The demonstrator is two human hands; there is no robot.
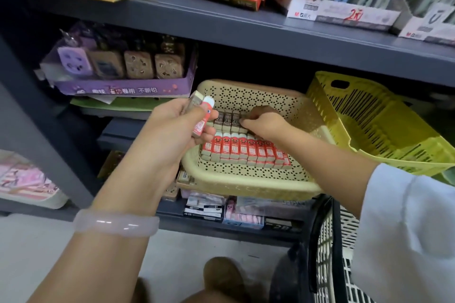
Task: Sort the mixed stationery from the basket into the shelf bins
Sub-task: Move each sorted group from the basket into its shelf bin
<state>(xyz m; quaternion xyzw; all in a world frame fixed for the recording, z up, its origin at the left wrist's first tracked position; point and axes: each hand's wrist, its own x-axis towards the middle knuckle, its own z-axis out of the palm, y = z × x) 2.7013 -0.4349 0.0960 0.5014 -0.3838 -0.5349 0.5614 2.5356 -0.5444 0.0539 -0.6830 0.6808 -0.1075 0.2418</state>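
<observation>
Nearest, at lower right, the white-and-black basket [330, 248] stands by a white sleeve [403, 229]. A pale bangle [115, 222] circles the left wrist. The left hand [170, 130] grips a small stack of erasers [202, 115], thumb curled across the red-sleeved one in front. The right hand [264, 122], fingers bent downward, pinches a dark 2B eraser [242, 119] in the beige bin [248, 183], behind a row of red erasers [242, 150]. Beyond: a yellow bin [379, 125], a purple tray [123, 88], and the upper shelf [246, 27].
</observation>
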